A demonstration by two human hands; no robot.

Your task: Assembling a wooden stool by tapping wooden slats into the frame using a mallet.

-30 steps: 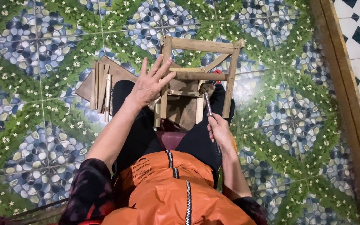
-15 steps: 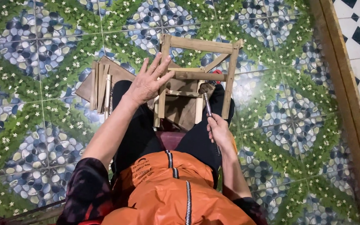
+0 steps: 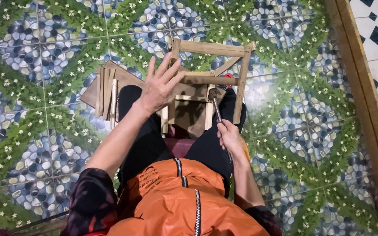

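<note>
I am sitting over a small wooden stool frame (image 3: 211,81) that stands on the patterned tile floor (image 3: 44,57) between my knees, its pale rails and legs joined into an open box with one diagonal brace at the far side. My left hand (image 3: 160,85) is spread wide, fingers apart, hovering at the near left corner of the frame; I cannot tell whether the palm actually presses on the wood or floats just above it. My right hand (image 3: 230,135) is wrapped tight around the handle of a hammer (image 3: 217,109), whose head points up toward the middle crossbar. A bundle of loose wooden slats (image 3: 106,91) lies on the floor just beside my left leg, touching the frame's left side. I judge this to be the nailing or tapping stage of assembling the frame, with the slats not yet fitted. The next move calls for a firm steadying hand on the frame and a short, well-aimed stroke at the joint, fingers kept clear.
</note>
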